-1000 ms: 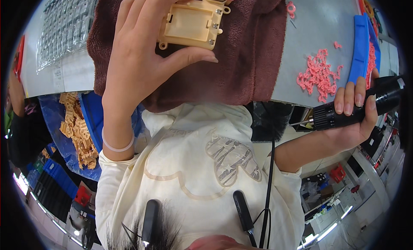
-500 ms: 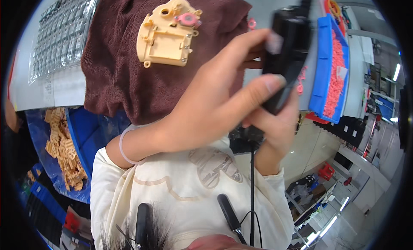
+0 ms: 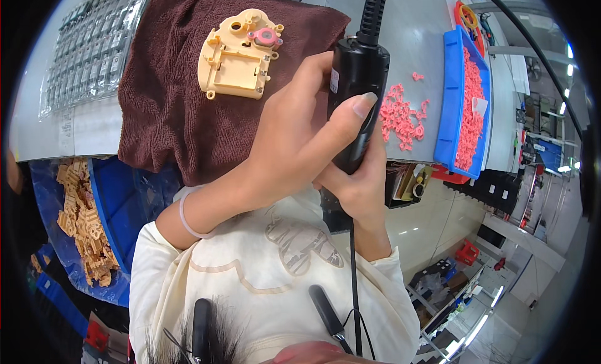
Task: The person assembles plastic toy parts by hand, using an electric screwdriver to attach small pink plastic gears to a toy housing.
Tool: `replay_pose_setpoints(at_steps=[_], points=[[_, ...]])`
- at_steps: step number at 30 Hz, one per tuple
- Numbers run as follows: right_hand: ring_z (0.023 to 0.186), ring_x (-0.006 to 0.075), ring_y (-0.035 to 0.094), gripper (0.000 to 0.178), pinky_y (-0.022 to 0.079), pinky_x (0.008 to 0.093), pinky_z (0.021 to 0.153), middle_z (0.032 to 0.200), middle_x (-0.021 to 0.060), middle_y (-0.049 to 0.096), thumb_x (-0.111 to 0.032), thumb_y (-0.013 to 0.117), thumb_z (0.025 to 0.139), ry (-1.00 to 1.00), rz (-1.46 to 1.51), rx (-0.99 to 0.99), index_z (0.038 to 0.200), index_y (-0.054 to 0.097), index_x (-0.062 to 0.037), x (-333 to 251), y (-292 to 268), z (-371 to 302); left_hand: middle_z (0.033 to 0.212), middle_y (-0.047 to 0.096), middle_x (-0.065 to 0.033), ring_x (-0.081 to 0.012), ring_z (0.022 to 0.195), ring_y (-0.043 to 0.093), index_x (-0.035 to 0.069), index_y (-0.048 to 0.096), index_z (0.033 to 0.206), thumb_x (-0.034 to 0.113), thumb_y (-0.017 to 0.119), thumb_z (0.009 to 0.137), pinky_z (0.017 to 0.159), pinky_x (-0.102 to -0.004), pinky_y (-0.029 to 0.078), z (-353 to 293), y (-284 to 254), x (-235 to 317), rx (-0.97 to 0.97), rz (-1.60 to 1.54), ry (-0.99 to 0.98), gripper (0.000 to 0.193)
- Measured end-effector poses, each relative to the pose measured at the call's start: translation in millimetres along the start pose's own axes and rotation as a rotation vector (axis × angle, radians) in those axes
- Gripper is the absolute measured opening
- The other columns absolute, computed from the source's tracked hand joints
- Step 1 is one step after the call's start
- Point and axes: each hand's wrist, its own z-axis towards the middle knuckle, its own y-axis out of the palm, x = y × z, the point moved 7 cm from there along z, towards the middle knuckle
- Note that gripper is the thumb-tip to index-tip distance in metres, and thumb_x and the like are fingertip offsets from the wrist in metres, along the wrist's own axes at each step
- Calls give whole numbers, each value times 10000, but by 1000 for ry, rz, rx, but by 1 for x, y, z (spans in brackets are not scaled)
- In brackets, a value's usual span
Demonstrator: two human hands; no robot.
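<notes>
Left hand point(image 3: 289, 135) and right hand point(image 3: 362, 189) wrapped round the screwdriver point(image 3: 360, 73), apparently adjusting it; the next move likely called for steady handling

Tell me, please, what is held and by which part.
The black cylindrical electric screwdriver, by its body: left hand around the middle, right hand toward the lower end.

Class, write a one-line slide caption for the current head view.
Left hand and right hand hold a black corded tool; a cream housing lies on a brown towel, pink parts nearby.
</notes>
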Motion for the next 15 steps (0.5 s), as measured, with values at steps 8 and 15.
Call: replay_pose_setpoints(at_steps=[8,15], points=[[570,162,599,627,502,269,516,761,71,579,-10,711,673,-172,-6,81,1213,395,-35,-14,-7,6,1122,572,-109,-165,1016,548,-53,448,1270,179,528,907,901,-283,421,10,-29,43,-128,444,232,438],[544,180,530,649,486,342,510,755,102,515,-240,581,897,-672,219,-58,1415,213,-109,-94,-5,52,1214,558,-127,-213,1169,498,-28,509,1233,95,632,808,1013,-328,357,15,-102,46,-6,747,131,459]])
